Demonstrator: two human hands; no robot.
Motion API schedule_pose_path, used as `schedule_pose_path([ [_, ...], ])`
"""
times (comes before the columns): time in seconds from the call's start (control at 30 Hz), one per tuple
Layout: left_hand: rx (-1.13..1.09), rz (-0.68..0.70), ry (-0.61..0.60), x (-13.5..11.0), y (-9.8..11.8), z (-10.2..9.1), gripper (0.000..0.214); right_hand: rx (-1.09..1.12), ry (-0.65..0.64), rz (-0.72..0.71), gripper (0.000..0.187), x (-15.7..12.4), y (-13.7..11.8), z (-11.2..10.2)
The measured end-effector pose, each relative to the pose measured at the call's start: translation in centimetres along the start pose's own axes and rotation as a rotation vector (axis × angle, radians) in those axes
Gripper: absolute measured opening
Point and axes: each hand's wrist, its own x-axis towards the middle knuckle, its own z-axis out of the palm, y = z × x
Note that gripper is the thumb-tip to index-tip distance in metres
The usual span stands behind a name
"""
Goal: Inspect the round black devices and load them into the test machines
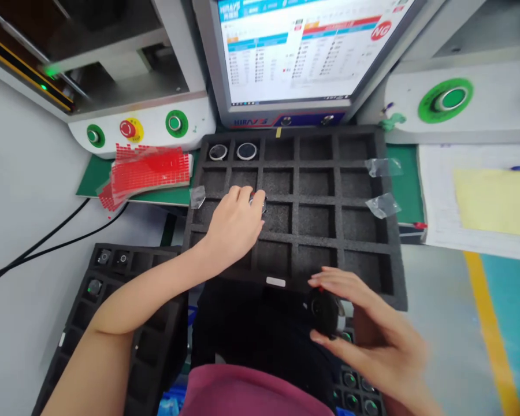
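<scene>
My left hand [234, 222] reaches over a black foam tray [368, 237] with square pockets and its fingers are closed on a small round metal-rimmed part [262, 202] at a pocket in the tray's left middle. Two similar round parts [233, 151] lie in the two far-left pockets of the back row. My right hand [364, 326] is below the tray's near edge, fingers curled round a black round part [325, 312]. Most other pockets hold nothing.
A monitor [294, 52] showing a red NG mark stands behind the tray. Machine panels with green buttons [175, 123] and a red stop button [128, 128] flank it. Red film sheets [147, 170] lie left. Another foam tray [108, 271] with parts sits lower left; papers [481, 202] right.
</scene>
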Motion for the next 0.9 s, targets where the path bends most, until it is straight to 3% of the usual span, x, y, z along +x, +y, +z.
schedule_pose_path([
  [0.1,0.053,0.001,-0.062,1.0,0.2,-0.2,0.031,0.038,0.043,0.044,0.038,0.0,-0.1,0.3],
  [0.2,-0.036,0.006,-0.026,1.2,-0.4,-1.0,0.029,-0.013,0.081,0.064,0.037,0.2,-0.3,0.1],
  [0.27,-0.255,-0.054,0.051,1.0,-1.3,-1.4,0.038,-0.109,0.089,0.046,0.034,0.7,-0.4,-0.1],
  [0.37,-0.757,-0.184,0.158,0.9,-2.6,-1.0,0.044,-0.346,0.101,-0.025,0.03,2.0,0.0,-0.3],
  [0.5,-1.23,-0.21,0.162,1.3,-3.9,0.9,0.041,-0.643,0.103,-0.258,0.027,5.4,1.8,-0.6],
  [0.67,-1.274,-0.17,0.103,1.3,-5.3,2.0,0.037,-0.832,-0.134,-0.342,0.026,9.9,3.9,-0.7],
  [0.9,-1.069,-0.128,0.017,0.3,-7.0,1.1,0.037,-0.889,-0.287,-0.141,0.027,12.6,4.6,0.1],
])
